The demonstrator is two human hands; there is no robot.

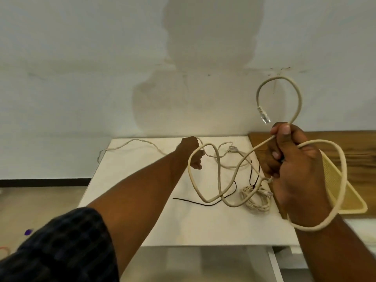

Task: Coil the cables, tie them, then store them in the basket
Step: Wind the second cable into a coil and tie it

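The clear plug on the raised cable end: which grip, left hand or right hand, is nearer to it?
Right. The right grip holds the cable just below and right of the clear plug. The left grip is far to the plug's left and lower, over the table.

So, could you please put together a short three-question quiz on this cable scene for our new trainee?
1. True or false: the left hand lies flat and open.
2. Fill in: the small coiled bundle lies on the white table, not yet in the ___.
3. What does the right hand grip? A) the basket; B) the beige cable, below its clear connector; C) the small coiled bundle.

Key
1. False: its fingers curl round the thin pale cable.
2. Basket.
3. B.
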